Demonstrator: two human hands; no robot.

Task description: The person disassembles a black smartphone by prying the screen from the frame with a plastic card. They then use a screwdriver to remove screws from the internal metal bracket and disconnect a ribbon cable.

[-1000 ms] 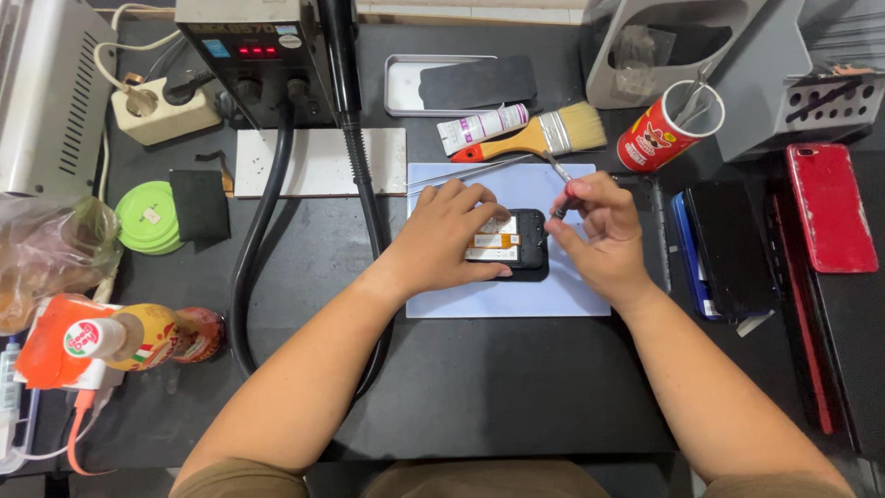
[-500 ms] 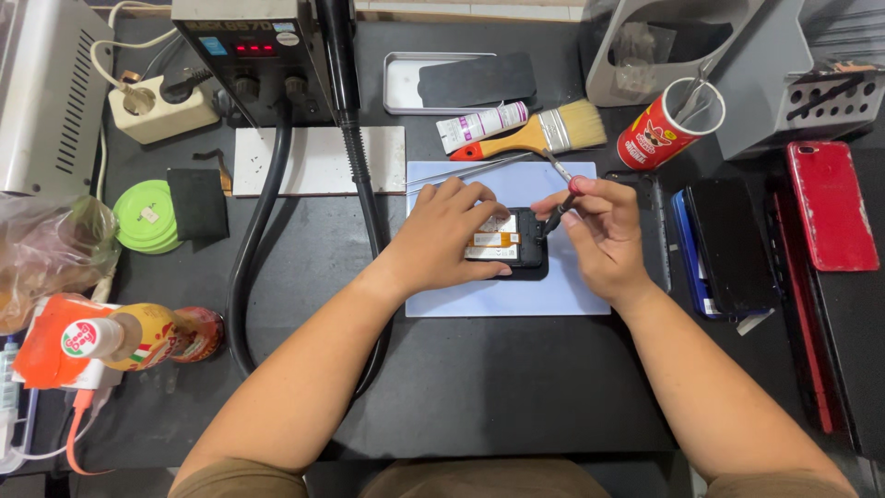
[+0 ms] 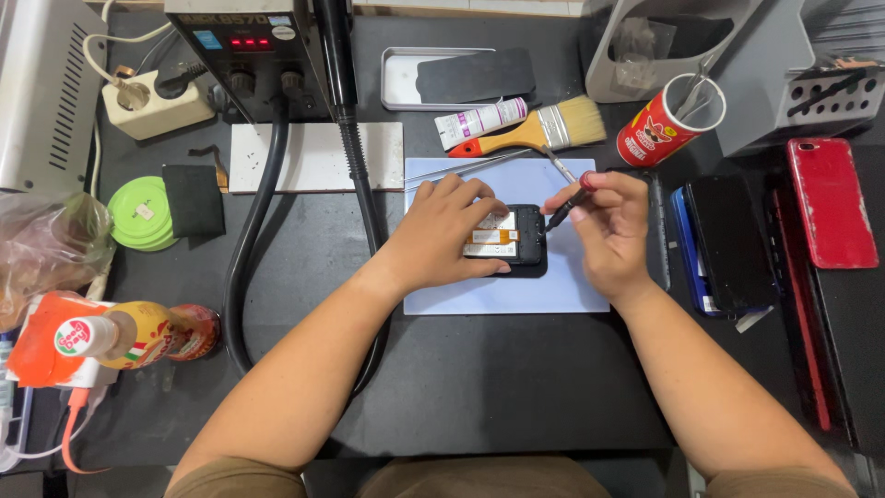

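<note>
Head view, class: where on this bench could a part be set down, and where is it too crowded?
Free: the dark mat between the forearms, below the pale blue pad; also the strip between the black hose and left hand. Crowded: the right edge with stacked phones, and the back row.
</note>
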